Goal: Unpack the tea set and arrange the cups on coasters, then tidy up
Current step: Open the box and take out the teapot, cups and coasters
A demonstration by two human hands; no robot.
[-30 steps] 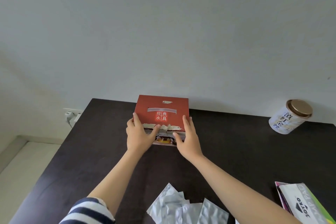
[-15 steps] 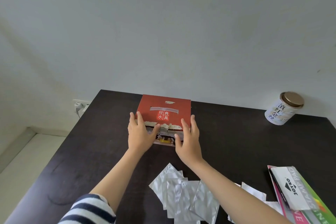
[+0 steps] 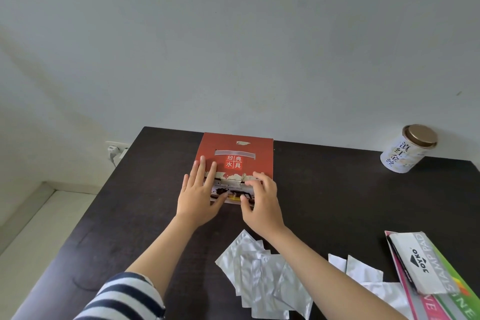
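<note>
A red tea set box [image 3: 241, 149] with white Chinese characters and a torn front edge lies closed on the dark table [image 3: 337, 189] near the wall. My left hand [image 3: 200, 193] lies flat on the box's left front part, fingers straight. My right hand [image 3: 261, 196] is at the box's front right, its fingers bent onto the torn lid edge and its thumb against the front face. No cups or coasters are in sight.
Several silver foil sachets [image 3: 262, 273] lie on the near table, more white ones [image 3: 363, 271] to their right. A stamp pad box on colourful packs [image 3: 426, 270] sits at the right edge. A white tea tin [image 3: 407, 148] with a gold lid stands back right. A wall socket [image 3: 115, 149] is left of the table.
The view has tilted down a little. My right hand moved from the box's right side to the torn front edge and bent its fingers there. My left hand slid further onto the lid.
</note>
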